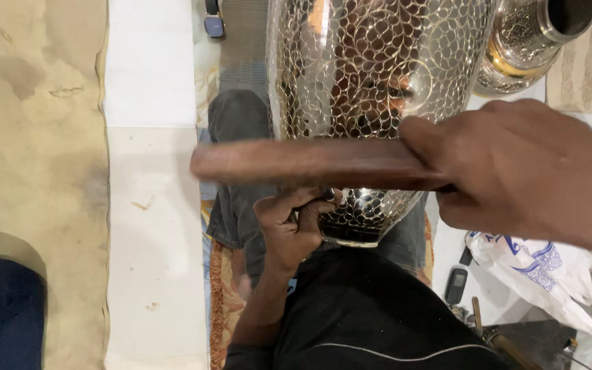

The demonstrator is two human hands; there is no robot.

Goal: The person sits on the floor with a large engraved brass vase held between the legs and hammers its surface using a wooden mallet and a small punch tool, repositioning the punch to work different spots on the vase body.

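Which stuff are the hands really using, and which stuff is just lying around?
In use:
- big shiny patterned vase, steadied by the left hand
- wooden stick, held by the right hand

Lying about:
- second metal vase
- white plastic bag
- small phone
- watch

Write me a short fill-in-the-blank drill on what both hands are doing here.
1. The right hand grips a long ____ stick.
2. The left hand holds the patterned metal ____ near its narrow end.
3. The vase rests on the person's ____.

Missing words: wooden; vase; lap
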